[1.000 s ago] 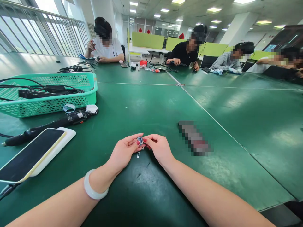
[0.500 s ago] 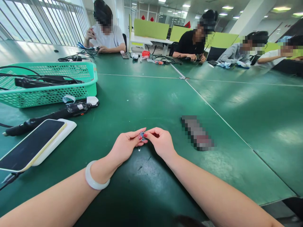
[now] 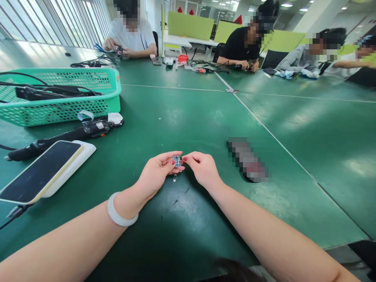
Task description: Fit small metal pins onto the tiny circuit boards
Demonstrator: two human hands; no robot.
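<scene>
My left hand (image 3: 157,170), with a pale bangle on its wrist, grips a small blue-grey part (image 3: 177,160) between thumb and fingers. The part looks like a little open housing with metal bits; its exact kind is too small to tell. My right hand (image 3: 202,168) is closed in a pinch at the part's right edge. Something tiny and dark shows by those fingertips, but I cannot make it out. Just below the left fingers is a small pale, frame-like piece (image 3: 175,178); whether it hangs from the part or lies on the table is unclear.
On the left are a phone (image 3: 44,172) on a white box, a black corded electric screwdriver (image 3: 73,135) and a green basket (image 3: 67,111) holding black cables. A blurred dark object (image 3: 248,160) lies to the right on the green table (image 3: 188,235). Several people sit across.
My right fingertips have drawn slightly right, off the front of the blue-grey part, so more of it shows in my left hand. The whole view has tilted down a little.
</scene>
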